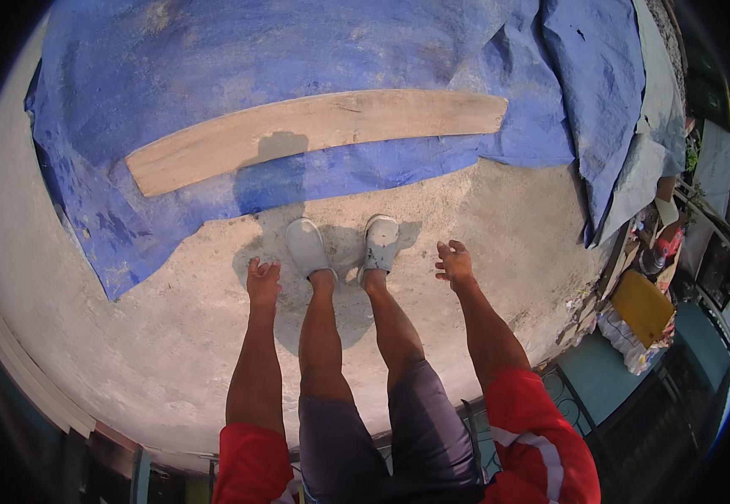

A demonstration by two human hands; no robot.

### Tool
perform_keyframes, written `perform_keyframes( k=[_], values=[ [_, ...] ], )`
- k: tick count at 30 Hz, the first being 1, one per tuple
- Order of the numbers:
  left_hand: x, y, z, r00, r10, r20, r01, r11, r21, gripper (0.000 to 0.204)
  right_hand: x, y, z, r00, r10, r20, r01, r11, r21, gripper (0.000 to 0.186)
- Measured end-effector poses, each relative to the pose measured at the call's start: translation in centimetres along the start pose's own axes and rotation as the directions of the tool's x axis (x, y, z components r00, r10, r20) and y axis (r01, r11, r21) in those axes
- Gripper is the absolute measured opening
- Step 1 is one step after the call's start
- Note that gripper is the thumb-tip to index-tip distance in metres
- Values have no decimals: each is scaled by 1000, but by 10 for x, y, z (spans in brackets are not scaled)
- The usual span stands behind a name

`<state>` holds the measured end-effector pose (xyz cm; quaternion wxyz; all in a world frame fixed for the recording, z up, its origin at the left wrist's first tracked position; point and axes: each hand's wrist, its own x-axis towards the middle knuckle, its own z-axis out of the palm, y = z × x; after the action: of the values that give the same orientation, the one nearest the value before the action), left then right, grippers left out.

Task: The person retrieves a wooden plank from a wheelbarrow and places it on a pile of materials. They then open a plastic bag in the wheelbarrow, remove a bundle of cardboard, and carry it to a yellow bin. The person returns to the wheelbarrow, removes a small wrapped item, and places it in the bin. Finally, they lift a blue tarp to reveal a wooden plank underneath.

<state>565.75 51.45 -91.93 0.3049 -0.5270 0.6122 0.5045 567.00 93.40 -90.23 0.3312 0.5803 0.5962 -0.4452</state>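
A long wooden plank (339, 122) lies flat across the blue tarp (297, 50), beyond my feet. My left hand (263, 280) hangs over the concrete, beside my left shoe, with its fingers apart and nothing in them. On the other side, my right hand (455, 261) is held out to the right of my right shoe, fingers loosely curled and parted, also without anything. Neither hand touches the plank or the tarp. My shadow falls over the tarp's near edge and part of the plank.
Grey clogs (306, 246) are on my feet, on the bare concrete floor (163, 336). The tarp bunches into folds (596, 92) at the right. Farther right lies a heap of scraps with a yellow piece (640, 307). A dark metal railing (562, 391) shows at the lower right.
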Motion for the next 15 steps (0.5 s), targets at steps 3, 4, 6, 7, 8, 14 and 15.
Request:
perform_keyframes(
  k=[3,4,6,7,8,14,15],
  values=[
    [6,-42,-28,991,130,36,-134,981,143,66,-21,16,-1,999,4,51,1,995,-98,67],
    [-2,-47,-33,994,101,46,-106,985,137,64,-33,21,-3,998,3,67,3,997,-82,66],
    [-29,-51,-45,997,48,61,-54,992,113,59,-63,26,-7,991,-5,133,18,995,-97,63],
    [-45,-54,-53,997,44,64,-53,988,148,58,-79,30,-10,988,1,156,16,994,-106,61],
    [-62,-57,-62,997,46,63,-57,981,184,57,-96,34,-12,983,2,183,19,994,-111,59],
    [-200,-76,-123,992,21,127,-47,978,205,55,-221,45,-51,975,33,218,3,986,-164,48],
    [-227,-85,-140,991,8,133,-30,986,165,55,-239,46,-57,972,36,234,5,985,-172,47]
  ],
)
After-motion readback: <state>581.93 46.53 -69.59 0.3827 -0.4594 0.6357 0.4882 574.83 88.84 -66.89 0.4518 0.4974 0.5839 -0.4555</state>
